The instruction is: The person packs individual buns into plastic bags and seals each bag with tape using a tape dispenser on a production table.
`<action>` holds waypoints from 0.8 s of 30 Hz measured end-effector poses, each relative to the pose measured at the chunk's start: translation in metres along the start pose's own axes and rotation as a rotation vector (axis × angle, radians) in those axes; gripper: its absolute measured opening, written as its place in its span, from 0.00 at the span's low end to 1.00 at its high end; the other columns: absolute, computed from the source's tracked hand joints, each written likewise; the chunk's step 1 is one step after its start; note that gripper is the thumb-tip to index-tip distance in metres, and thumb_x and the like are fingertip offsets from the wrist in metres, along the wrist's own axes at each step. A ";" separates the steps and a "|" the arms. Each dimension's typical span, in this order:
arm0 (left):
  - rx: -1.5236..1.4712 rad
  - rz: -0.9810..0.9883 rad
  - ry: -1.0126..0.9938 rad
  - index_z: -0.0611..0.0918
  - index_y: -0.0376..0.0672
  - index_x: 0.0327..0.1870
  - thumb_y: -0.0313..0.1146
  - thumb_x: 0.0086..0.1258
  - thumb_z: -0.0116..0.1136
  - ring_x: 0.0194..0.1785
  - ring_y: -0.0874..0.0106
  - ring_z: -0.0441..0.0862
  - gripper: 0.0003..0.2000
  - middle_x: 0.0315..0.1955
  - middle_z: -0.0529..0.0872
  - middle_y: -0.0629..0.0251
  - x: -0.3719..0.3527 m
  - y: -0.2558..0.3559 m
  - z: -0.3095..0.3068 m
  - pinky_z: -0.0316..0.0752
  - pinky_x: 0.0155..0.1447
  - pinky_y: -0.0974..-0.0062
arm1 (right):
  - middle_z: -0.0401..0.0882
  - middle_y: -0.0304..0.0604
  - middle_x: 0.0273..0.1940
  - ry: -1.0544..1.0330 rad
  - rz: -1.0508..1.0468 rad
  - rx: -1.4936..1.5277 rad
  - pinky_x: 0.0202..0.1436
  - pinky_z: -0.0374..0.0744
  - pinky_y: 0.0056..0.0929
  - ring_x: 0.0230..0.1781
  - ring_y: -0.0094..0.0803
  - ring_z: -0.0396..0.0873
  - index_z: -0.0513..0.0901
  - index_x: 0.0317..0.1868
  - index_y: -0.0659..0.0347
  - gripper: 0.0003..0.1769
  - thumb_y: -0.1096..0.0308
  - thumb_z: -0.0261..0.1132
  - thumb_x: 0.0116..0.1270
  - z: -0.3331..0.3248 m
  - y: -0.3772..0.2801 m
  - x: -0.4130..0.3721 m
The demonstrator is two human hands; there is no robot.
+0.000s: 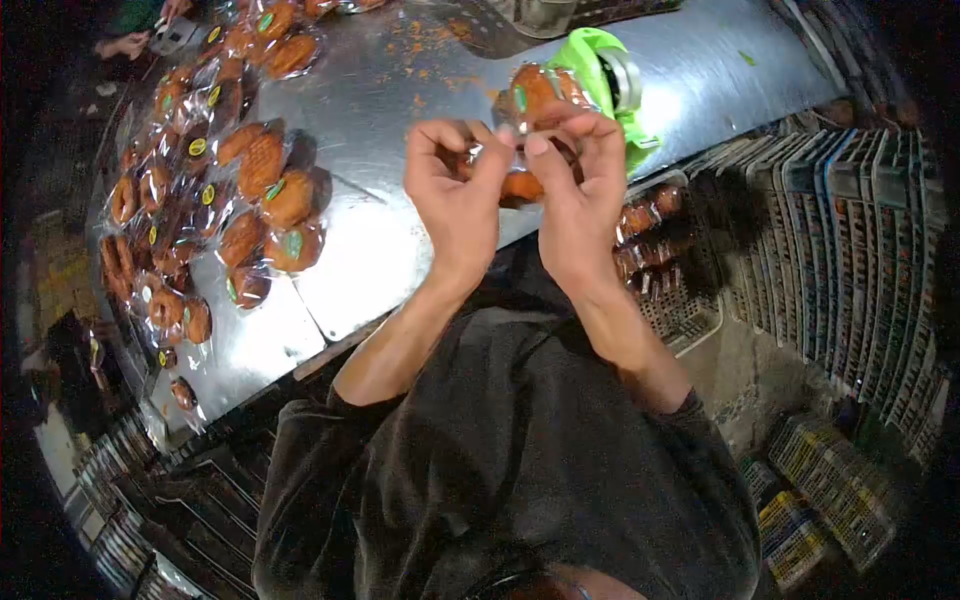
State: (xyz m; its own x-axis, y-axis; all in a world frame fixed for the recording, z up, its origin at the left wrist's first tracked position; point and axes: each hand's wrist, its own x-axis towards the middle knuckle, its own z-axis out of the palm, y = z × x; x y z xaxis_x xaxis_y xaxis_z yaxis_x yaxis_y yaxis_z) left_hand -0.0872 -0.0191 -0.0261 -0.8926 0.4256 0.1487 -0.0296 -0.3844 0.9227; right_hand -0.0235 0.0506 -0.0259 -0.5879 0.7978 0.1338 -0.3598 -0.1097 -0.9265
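Both hands are raised close together over the near edge of the metal table (370,130). My left hand (462,185) has its thumb and fingers pinched on clear plastic wrap. My right hand (580,180) pinches the same wrap beside it, thumb tips nearly touching. A wrapped brown pastry (522,187) shows partly below and between the hands. Just beyond them lies another wrapped pastry (535,92) with a green label, against a bright green tape dispenser (600,70).
Many wrapped pastries (262,165) are piled on the table's left. A crate (690,320) with packed pastries stands below the table edge. Stacked crates (830,220) fill the right, more crates (825,490) at lower right. Another person's hand (130,45) is at the far left.
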 end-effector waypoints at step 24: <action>0.103 -0.105 0.329 0.68 0.42 0.36 0.23 0.69 0.56 0.33 0.82 0.69 0.08 0.30 0.74 0.70 -0.040 -0.058 0.063 0.68 0.39 0.81 | 0.78 0.46 0.43 -0.212 -0.116 -0.439 0.55 0.70 0.34 0.49 0.40 0.73 0.83 0.29 0.64 0.08 0.69 0.72 0.57 -0.109 -0.014 0.007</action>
State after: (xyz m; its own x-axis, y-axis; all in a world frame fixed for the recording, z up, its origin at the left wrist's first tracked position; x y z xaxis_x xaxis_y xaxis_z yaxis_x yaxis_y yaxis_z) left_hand -0.0216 0.0380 -0.0631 -0.9847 0.1652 -0.0556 -0.0980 -0.2613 0.9603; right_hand 0.0567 0.1225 -0.0501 -0.7126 0.6472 0.2710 -0.1195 0.2687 -0.9558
